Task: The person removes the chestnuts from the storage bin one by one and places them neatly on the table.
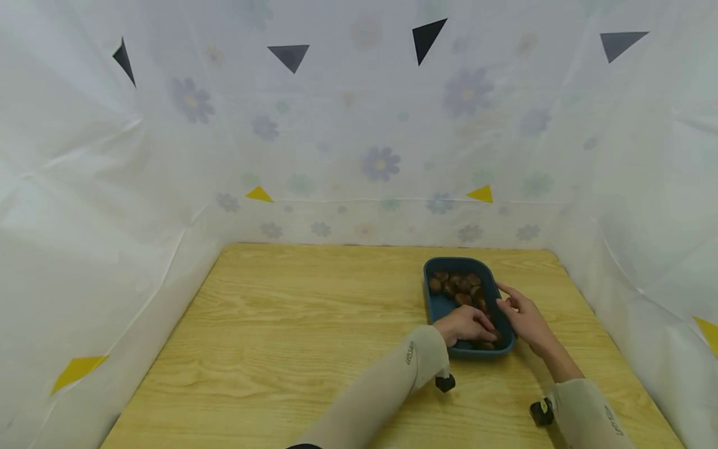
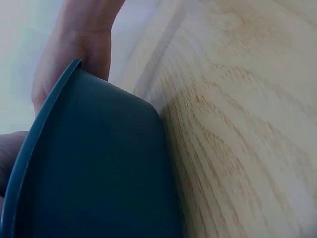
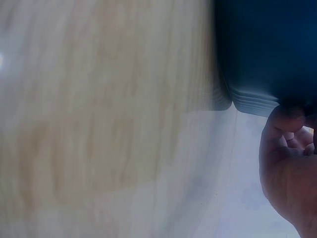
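The left grip (image 1: 467,324) is down inside a blue container (image 1: 440,307), fingers bent low over glossy brown chestnuts (image 1: 462,284); they hide their own tips, so I can't tell how wide it is or whether it has hold of one. Most of the chestnuts lie beyond that grip, heaped toward the far end, with a few right under the fingers. The right grip (image 1: 524,318) is partly closed on the container's rim just to the right of the left one, thumb over the edge, fingers bent along the outside. Behind each grip, a pale sleeve (image 1: 381,393) carries dark lettering (image 1: 410,353) near the cuff, too small for me to read surely, and a black device (image 1: 445,382) sits by the wrist. The wood-grain worktop (image 1: 308,324) spreads away left of both grips.
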Demonstrator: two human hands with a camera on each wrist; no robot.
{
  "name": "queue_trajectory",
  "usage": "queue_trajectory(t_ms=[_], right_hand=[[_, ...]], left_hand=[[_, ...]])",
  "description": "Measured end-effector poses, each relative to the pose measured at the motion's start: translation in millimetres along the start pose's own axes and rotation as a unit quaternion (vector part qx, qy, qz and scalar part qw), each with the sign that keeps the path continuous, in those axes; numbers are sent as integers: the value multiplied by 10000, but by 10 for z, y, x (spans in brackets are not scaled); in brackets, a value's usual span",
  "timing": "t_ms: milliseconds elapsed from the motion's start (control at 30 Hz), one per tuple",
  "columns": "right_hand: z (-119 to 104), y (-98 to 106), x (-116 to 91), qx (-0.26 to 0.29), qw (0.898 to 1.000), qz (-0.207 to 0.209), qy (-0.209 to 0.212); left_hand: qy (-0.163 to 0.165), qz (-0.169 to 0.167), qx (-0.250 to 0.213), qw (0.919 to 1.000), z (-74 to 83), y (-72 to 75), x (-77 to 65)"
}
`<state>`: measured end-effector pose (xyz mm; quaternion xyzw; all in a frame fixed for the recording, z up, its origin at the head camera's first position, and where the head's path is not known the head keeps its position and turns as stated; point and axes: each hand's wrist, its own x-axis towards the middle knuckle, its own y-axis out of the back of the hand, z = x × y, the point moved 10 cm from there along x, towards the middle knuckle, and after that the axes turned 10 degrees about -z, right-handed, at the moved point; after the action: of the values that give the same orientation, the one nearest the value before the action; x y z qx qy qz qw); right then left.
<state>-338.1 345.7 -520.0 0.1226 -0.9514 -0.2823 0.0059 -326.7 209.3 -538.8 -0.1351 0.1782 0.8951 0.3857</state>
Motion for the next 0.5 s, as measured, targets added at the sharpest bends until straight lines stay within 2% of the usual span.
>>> queue_trajectory(t_ms=[233,400,500], right_hand=[[6,13,13,-32,9999,-45,-89],[-13,9,15,-30,10000,-68,-31],[-22,-1,18,-41,10000,-73,-9]], left_hand=[[-81,-80,287,9995,47,-10,0],[-126,-86,278,9995,44,5,18],[-240,-23,45,9997,40,31,20]])
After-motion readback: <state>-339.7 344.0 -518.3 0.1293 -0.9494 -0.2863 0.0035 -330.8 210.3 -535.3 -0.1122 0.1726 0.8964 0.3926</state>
